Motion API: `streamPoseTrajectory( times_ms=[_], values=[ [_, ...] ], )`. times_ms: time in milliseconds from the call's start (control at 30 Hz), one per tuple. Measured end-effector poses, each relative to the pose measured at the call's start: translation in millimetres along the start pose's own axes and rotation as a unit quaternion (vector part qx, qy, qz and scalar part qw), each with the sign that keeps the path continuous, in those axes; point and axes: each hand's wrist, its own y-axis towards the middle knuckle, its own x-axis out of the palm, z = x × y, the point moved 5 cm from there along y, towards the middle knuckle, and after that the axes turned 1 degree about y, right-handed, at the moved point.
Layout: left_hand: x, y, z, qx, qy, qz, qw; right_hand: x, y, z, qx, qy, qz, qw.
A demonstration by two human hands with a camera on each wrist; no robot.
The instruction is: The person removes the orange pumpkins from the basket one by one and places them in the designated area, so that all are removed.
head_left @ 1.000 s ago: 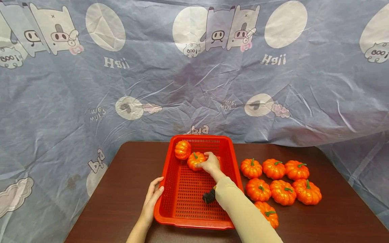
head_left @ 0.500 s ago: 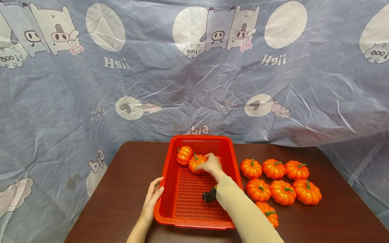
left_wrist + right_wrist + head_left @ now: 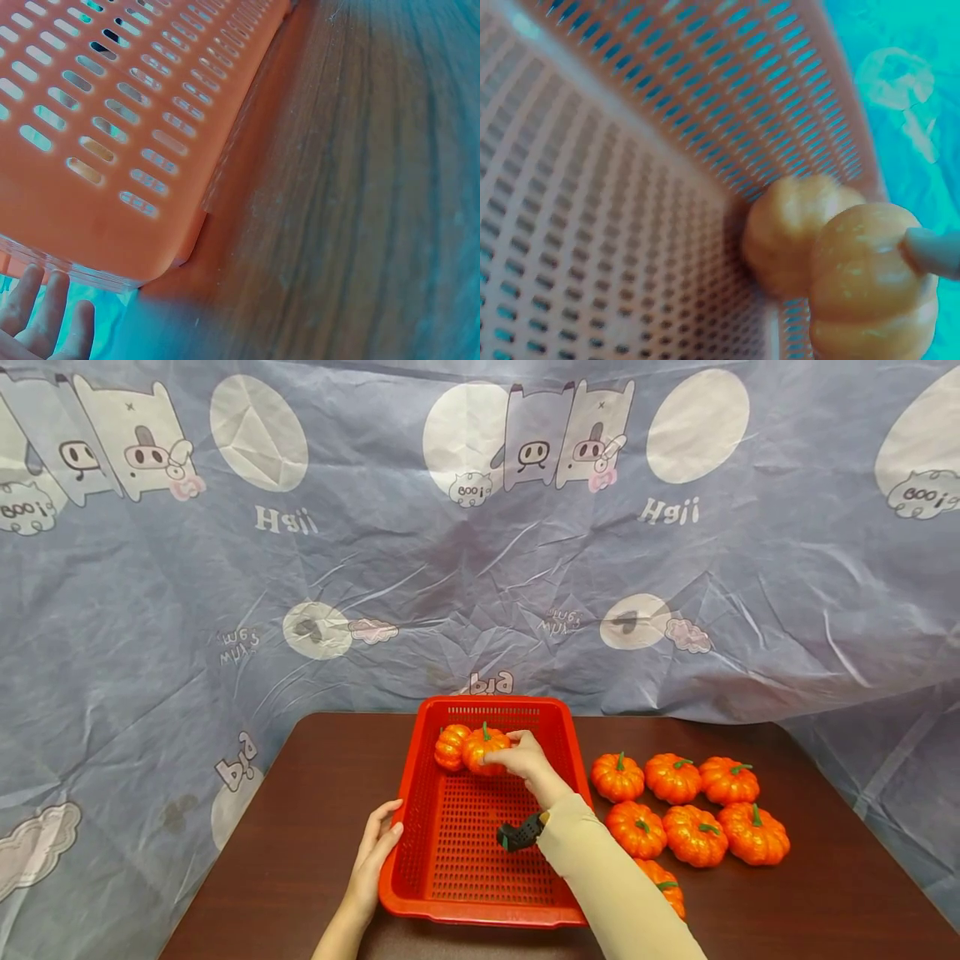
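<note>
In the head view my right hand (image 3: 528, 760) pinches a small glossy orange pumpkin (image 3: 483, 753) with a green stem, over the far part of a red perforated plastic basket (image 3: 480, 912). Right beside it, in the far left corner, a second pumpkin (image 3: 452, 748) lies on its side in the basket. The right wrist view has the held pumpkin (image 3: 874, 285) in front of the other pumpkin (image 3: 784, 232), with one fingertip on it. My left hand (image 3: 367, 868) touches the basket's left rim with its fingers fairly straight. Its fingertips (image 3: 56, 289) also show by the rim in the left wrist view.
Several more orange pumpkins (image 3: 696, 835) sit in rows on the brown table (image 3: 300, 827), right of the basket. A black device (image 3: 520, 833) is at the right wrist, above the basket floor. A grey-blue printed cloth (image 3: 480, 552) hangs behind the table.
The right hand has shifted toward me with its pumpkin, then lifted it slightly. The corner pumpkin has turned onto its side and moved a little. The left hand stays at the rim.
</note>
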Motion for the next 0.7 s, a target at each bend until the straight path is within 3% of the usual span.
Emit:
streamPoseTrajectory(
  times_ms=[300, 700],
  values=[
    [0.8, 0.2, 0.8, 0.004, -0.001, -0.005, 1.0000, 0, -20.1, -30, -0.011, 0.041, -0.052, 0.9977],
    [1.2, -0.6, 2.7, 0.004, 0.002, 0.001, 1.0000, -18, -45.3, -53, -0.053, 0.051, -0.078, 0.9942]
  ],
)
